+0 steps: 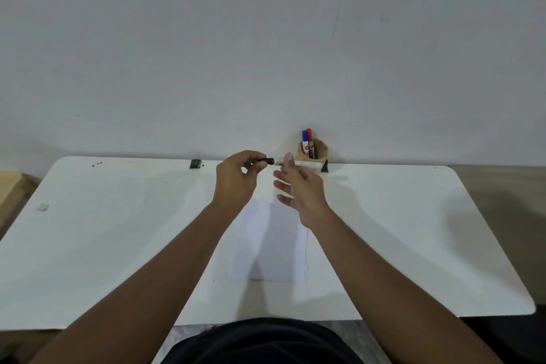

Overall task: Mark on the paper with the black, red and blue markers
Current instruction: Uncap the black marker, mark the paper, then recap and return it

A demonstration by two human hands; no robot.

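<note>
Black marker (pixel 295 163) lies level between your two hands, raised above the far part of the white table (pixel 118 230); your left hand (pixel 236 180) pinches its black cap end (pixel 267 161) between thumb and fingertips, closed on it; your right hand (pixel 301 186) meets the white barrel near its middle, fingers spread and loose, and you cannot tell from this angle whether it truly grips; the barrel runs on past that hand toward the right. Paper (pixel 271 245) lies flat on the table below and nearer to you than the hands, partly hidden by your forearms; blue marker (pixel 304 142) and red marker (pixel 309 140) stand upright, side by side, in the brown cup (pixel 320 151) at the wall, just behind the black marker's right end.
</note>
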